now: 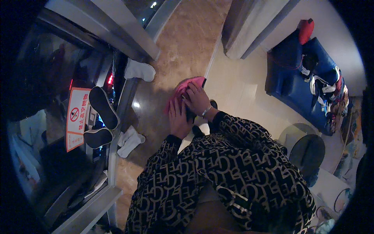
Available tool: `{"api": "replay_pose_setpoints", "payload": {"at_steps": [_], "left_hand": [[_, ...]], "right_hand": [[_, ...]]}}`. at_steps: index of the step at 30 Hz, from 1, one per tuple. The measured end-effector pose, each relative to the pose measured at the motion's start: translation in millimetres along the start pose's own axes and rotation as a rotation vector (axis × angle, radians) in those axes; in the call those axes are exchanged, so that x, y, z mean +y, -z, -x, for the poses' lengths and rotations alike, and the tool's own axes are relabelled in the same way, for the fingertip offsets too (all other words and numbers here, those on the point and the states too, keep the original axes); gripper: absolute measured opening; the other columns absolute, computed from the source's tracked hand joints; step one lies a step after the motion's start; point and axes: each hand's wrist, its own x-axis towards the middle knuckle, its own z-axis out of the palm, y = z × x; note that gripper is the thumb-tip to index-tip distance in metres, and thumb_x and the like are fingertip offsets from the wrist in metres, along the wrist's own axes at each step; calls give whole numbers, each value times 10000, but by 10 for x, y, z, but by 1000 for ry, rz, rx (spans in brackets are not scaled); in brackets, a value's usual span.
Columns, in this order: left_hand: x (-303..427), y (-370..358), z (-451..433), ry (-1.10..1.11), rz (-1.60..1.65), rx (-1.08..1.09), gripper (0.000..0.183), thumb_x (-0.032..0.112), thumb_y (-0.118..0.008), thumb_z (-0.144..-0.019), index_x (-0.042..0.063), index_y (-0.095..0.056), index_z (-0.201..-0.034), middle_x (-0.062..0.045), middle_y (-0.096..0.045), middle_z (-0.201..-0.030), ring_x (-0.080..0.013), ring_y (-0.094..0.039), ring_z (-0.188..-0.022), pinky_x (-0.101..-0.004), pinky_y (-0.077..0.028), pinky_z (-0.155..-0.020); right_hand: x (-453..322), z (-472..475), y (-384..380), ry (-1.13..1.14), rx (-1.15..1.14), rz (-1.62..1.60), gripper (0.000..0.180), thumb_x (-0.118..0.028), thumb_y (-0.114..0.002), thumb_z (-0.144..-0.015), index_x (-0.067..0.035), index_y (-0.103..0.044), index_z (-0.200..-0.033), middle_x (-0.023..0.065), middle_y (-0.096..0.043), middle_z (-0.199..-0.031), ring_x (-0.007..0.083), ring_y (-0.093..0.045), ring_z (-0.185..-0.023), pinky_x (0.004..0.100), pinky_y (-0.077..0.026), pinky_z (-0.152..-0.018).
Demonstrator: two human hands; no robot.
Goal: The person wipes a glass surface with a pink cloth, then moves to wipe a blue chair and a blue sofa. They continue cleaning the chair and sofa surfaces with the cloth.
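Observation:
My left hand (178, 119) and my right hand (197, 100) are close together on a pink cloth item (191, 83) with a dark edge, over the brown marbled window ledge (190, 38). My left fingers lie spread along its near left part. Those of my right hand, with a bracelet at the wrist, bend onto its upper part. Both thumbs are mostly hidden, as is the cloth's underside. Left of my hands, a crumpled white cloth (131, 141), perhaps a sock, lies on the ledge. Another white piece (139, 71) sits farther up, at the window frame.
Two dark, sole-shaped pieces (104, 108) (98, 138) rest by the window glass, near a sign (76, 117) bearing writing. At right stands a blue sofa (287, 73) with heaped clothes (327, 87) and a red object (306, 31). A curtain (248, 29) hangs ahead; a round dark seat (306, 155) is lower right.

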Motion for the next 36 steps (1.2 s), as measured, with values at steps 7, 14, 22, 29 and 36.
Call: {"api": "replay_pose_setpoints", "payload": {"at_steps": [7,14,22,29,36], "left_hand": [[-170,-170,-1153,90,-60,93,798,360,-626,-849,1,-332,-1499,-267,-178,-1601,-502,-148,-1463,-610,-141,-1182],[-395,-215,-2360,172,-113,148,775,364,-592,-870,-17,-330,-1492,-263,-161,-1608,-497,-124,-1468,-614,-108,-1185],[-395,-123,-2837,295,-112,242,778,398,-538,-914,-30,-290,-1515,-278,-135,-1611,-497,-126,-1464,-607,-106,-1185],[-320,59,-2698,277,-183,228,725,389,-557,-891,-23,-394,-1464,-260,-160,-1609,-483,-183,-1448,-588,-177,-1170],[-39,-37,-2139,197,-108,153,767,424,-598,-864,-2,-395,-1469,-256,-192,-1601,-463,-161,-1474,-575,-154,-1191]], "right_hand": [[579,-1165,197,205,13,176,507,-407,-527,-961,-81,-534,-1350,168,-497,-1433,377,-376,-1382,513,-291,-1150],[1103,-2414,264,252,-83,239,540,-428,-446,-969,-176,-475,-1446,127,-356,-1565,352,-261,-1467,501,-170,-1204],[1062,-3406,65,492,-145,266,530,-408,-496,-927,-265,-487,-1437,71,-395,-1550,333,-286,-1461,550,-173,-1193],[968,-3224,136,483,-131,405,504,-418,-500,-929,-270,-510,-1411,60,-437,-1512,325,-301,-1449,552,-201,-1187],[989,-2382,405,340,-79,286,510,-418,-480,-972,-188,-486,-1427,88,-374,-1557,328,-268,-1468,542,-184,-1186]]}}
